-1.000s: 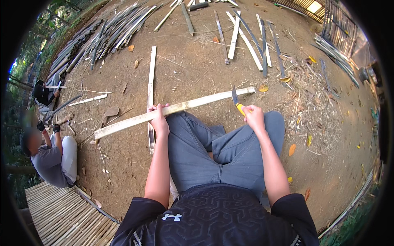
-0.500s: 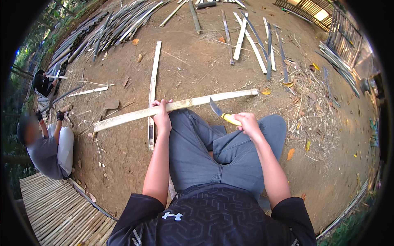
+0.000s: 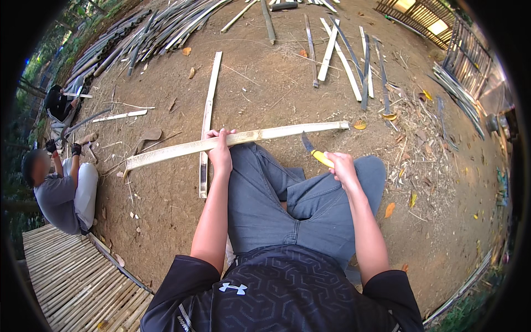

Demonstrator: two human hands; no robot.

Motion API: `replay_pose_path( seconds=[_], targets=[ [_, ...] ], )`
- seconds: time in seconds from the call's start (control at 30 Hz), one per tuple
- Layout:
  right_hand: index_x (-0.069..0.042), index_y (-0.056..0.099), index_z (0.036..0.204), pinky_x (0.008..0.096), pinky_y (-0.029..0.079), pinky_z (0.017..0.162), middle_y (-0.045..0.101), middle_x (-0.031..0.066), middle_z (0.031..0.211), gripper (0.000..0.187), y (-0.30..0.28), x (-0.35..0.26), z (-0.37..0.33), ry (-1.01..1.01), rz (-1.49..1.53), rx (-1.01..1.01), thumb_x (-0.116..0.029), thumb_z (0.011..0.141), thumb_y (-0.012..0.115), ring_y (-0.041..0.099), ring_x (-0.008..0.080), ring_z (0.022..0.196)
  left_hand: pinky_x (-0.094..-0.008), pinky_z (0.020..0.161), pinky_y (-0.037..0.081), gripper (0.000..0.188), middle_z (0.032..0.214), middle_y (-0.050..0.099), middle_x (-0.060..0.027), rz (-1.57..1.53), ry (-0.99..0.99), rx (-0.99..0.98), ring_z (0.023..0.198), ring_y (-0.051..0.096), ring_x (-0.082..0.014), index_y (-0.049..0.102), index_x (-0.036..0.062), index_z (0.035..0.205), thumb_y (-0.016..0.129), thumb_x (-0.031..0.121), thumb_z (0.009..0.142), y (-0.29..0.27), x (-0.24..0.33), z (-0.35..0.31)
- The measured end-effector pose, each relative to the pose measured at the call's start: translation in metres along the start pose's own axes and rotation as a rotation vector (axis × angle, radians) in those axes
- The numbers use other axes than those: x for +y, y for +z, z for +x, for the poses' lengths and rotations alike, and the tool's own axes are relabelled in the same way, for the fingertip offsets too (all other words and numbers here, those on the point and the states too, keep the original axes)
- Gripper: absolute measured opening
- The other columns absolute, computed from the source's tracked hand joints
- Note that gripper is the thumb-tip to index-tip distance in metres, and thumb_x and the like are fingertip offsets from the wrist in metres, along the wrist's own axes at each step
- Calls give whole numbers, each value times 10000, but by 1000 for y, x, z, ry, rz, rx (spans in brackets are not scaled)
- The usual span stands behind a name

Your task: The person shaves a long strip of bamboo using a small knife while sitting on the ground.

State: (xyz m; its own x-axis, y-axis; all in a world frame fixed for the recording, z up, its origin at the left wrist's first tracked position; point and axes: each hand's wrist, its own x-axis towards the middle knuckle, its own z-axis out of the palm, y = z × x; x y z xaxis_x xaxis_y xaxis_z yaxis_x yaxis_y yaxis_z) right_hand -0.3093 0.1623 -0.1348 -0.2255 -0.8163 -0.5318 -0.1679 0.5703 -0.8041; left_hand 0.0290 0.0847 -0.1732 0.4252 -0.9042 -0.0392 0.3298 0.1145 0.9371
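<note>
Over brown earth [image 3: 271, 105], the left grip [image 3: 221, 155] clasped a pale flat bamboo strip [image 3: 244, 136], split but seemingly unfinished, the right grip [image 3: 342, 167] a yellow-handled knife [image 3: 318, 155].

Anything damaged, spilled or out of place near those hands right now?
Nothing clearly stands out. The left hand holds a pale strip, the right hand a yellow-handled knife. A second strip lies crosswise below; dry scraps litter the ground at right.

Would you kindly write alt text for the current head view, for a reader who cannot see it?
The left hand grips a long, pale bamboo strip; the right hand holds a yellow-handled knife close to it. A second strip crosses underneath, on the ground, and two other people are at left.
</note>
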Motion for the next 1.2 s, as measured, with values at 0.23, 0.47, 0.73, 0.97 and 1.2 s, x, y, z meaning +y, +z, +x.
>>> replay_pose_path(
  seconds=[0.23,0.47,0.73,0.97,1.2],
  targets=[
    [-16,721,917,209,327,380,557,-20,601,301,6,6,2,-59,0,-70,-310,899,657,495,41,475,-345,677,572,230,912,609,-60,10,6,-2,880,709,-251,395,118,961,625,101,952,-2,-4,5],
    [-50,716,888,207,292,370,513,-38,562,286,13,6,-6,-80,67,-109,-321,919,632,469,37,470,-323,637,566,232,906,624,-69,-2,7,6,886,714,-255,393,123,962,624,104,951,-3,1,0],
    [24,722,865,393,504,638,685,178,693,339,7,24,27,-477,-315,266,-309,874,654,680,271,652,-301,646,540,219,919,632,-72,33,20,-1,896,711,-238,402,128,973,621,125,961,-5,-2,2],
    [15,713,795,440,502,660,671,219,706,338,-19,21,60,-178,-453,217,-314,851,669,681,350,694,-315,678,552,220,909,627,-72,33,10,3,907,708,-255,408,125,977,626,105,955,-1,0,-1],
    [10,694,732,340,419,473,591,76,549,364,-30,29,66,-259,-472,261,-320,884,663,554,155,481,-312,681,548,246,903,626,-68,-1,-18,7,912,708,-259,400,133,978,644,121,947,4,-3,2]
  ],
)
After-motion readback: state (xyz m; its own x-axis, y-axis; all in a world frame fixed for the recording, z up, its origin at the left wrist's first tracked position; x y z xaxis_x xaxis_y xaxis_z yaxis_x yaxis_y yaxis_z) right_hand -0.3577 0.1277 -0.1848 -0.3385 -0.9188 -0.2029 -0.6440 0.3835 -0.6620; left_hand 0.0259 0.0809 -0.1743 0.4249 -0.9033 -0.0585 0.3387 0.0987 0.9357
